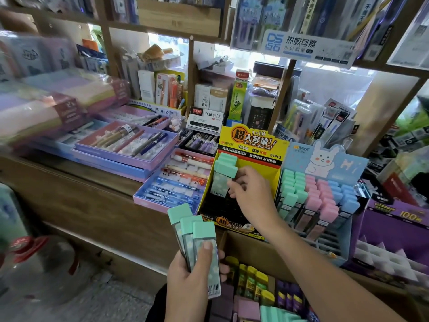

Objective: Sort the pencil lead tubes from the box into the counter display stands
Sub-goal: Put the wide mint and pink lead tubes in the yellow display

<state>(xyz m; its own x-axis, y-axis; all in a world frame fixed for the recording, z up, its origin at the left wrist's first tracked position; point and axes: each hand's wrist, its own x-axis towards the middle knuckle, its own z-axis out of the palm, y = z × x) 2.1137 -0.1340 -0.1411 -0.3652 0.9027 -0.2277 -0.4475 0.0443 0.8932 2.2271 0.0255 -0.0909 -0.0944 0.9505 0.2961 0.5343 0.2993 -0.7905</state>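
My left hand [189, 281] grips a fan of three mint-capped pencil lead tubes [197, 238] below the counter's edge. My right hand [249, 191] pinches one more mint-capped tube [224, 180] inside the yellow display stand [277, 182], at its upper left, where two other mint caps stand behind it. To the right, the light blue bunny display stand [348, 161] holds rows of mint, pink and blue tubes. The cardboard box [262, 249] below my right arm holds yellow-green, purple and mint tubes.
Open pen trays [176, 182] lie on the wooden counter left of the yellow stand. A purple box [394, 224] sits at the far right. Shelves packed with stationery rise behind. A red stool [30, 247] stands on the floor at the left.
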